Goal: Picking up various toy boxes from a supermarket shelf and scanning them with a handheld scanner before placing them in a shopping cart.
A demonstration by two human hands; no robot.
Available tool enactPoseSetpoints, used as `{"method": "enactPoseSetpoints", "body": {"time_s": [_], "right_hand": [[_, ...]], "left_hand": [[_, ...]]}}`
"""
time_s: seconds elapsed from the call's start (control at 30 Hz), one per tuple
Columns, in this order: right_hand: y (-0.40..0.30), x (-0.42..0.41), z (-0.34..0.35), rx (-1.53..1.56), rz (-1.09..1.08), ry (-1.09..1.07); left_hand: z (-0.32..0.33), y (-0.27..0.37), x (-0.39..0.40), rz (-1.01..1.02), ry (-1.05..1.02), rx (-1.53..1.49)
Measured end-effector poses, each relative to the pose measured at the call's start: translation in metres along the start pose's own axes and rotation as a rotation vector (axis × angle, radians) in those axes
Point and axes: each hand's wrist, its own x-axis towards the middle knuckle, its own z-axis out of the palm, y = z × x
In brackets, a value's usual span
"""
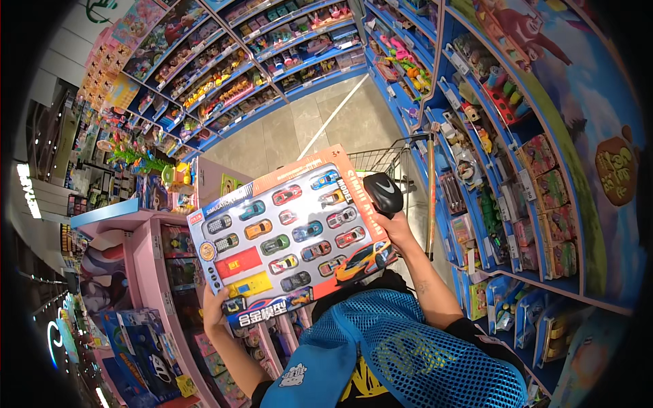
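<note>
A large boxed set of toy model cars point(291, 234) is held up in front of my chest, tilted, its windowed face towards me. My left hand point(215, 306) grips the box at its lower left corner. At the right edge, my right hand point(398, 230) holds a black handheld barcode scanner point(383, 195) and rests against the box; most of its fingers are hidden. The box shows several small cars in rows, with a red and a yellow vehicle at the lower left. A blue mesh vest point(408, 336) covers my front.
A wire shopping cart point(380, 159) stands just beyond the box on the right. Blue shelves of toys point(301, 38) curve across the back, and more blue shelving point(490, 204) runs along the right. A pink shelf unit point(148, 255) stands close on the left. Grey floor tiles point(301, 122) lie ahead.
</note>
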Motion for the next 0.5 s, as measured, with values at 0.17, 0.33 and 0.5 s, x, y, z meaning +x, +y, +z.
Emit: {"method": "enactPoseSetpoints", "body": {"time_s": [0.17, 0.33, 0.5], "right_hand": [[0.04, 0.009, -0.017, -0.344, 0.099, 0.133], [0.03, -0.006, -0.023, -0.197, 0.315, 0.249], [0.016, -0.013, -0.024, -0.301, 0.288, 0.391]], "left_hand": [[0.019, 0.005, 0.018, 0.07, 0.166, 0.051], [0.009, 0.018, 0.064, 0.142, 0.134, 0.302], [0.015, 0.022, 0.134, 0.186, 0.076, 0.521]]}}
